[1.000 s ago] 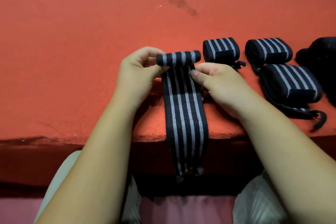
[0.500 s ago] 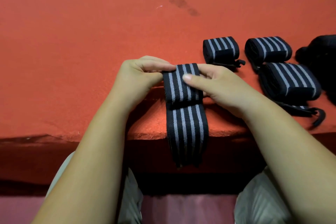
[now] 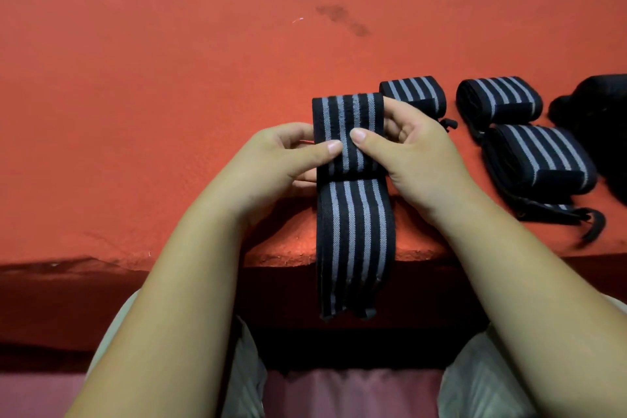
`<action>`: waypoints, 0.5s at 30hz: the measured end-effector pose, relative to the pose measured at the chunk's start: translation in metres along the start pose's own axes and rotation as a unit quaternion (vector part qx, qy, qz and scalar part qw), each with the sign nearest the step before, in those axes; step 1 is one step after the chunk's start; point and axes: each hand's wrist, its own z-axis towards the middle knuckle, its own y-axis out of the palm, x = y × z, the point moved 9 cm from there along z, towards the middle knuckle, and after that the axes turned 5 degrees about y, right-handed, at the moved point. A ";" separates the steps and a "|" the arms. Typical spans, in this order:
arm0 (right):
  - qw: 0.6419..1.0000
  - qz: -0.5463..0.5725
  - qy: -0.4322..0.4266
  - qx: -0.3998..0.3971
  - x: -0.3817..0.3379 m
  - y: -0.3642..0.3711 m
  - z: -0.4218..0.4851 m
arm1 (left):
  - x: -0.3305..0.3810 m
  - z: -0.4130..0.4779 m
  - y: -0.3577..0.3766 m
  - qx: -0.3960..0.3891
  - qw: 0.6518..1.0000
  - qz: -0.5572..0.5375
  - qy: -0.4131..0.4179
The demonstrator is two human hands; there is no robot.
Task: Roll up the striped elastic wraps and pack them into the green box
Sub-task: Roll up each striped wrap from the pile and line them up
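Head view, left hand [image 3: 271, 159], right hand [image 3: 419, 153] pinching striped wrap [image 3: 349, 119]

The rolled part [image 3: 347, 119] of the striped wrap [image 3: 356, 234] was a thin little tube a second ago. Now it is much bigger and flatter. The left hand [image 3: 271, 166] and the right hand [image 3: 420, 163] have put their thumbs on top of it, with the tips almost meeting, and the loose end hanging over the near edge of the red table [image 3: 152, 146] is a bit shorter.
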 end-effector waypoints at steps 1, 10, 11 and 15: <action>1.000 0.002 0.010 0.005 0.002 0.000 0.000 | 0.001 0.001 -0.001 0.007 1.000 -0.009 0.007; 0.984 -0.156 0.081 -0.004 0.010 -0.003 0.000 | 0.012 0.004 -0.014 0.137 0.983 -0.097 0.071; 0.986 -0.145 0.082 0.006 0.011 -0.004 0.002 | 0.011 0.005 -0.011 0.127 0.984 -0.103 0.068; 0.985 -0.143 0.098 0.015 0.017 -0.005 0.003 | 0.004 0.007 0.002 0.054 0.991 -0.109 0.048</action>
